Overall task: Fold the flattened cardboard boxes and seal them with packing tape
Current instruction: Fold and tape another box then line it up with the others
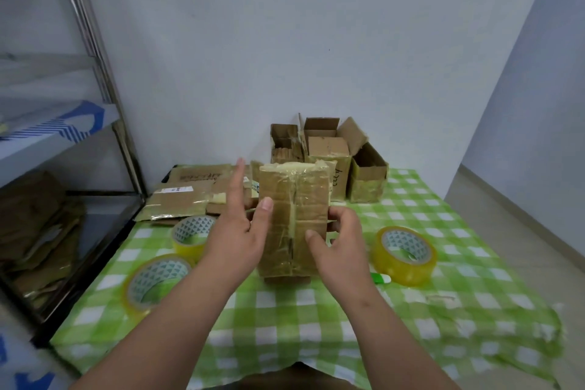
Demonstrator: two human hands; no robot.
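- Three folded boxes (329,155) stand at upper centre; flattened cardboard (190,196) waits left of centre, unfolded.
- Right hand (342,241) grips the taped box (294,218); left hand (240,228) rests against it, fingers straight.

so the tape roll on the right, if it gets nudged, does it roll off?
Probably not: the tape roll lies flat on the tablecloth, so it should slide. Its glossy side looks slippery to pinch. Likely stiff, given the cardboard core.

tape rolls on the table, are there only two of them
No, three tape rolls lie on the checked cloth: two left of the box, at and, and one right of it.
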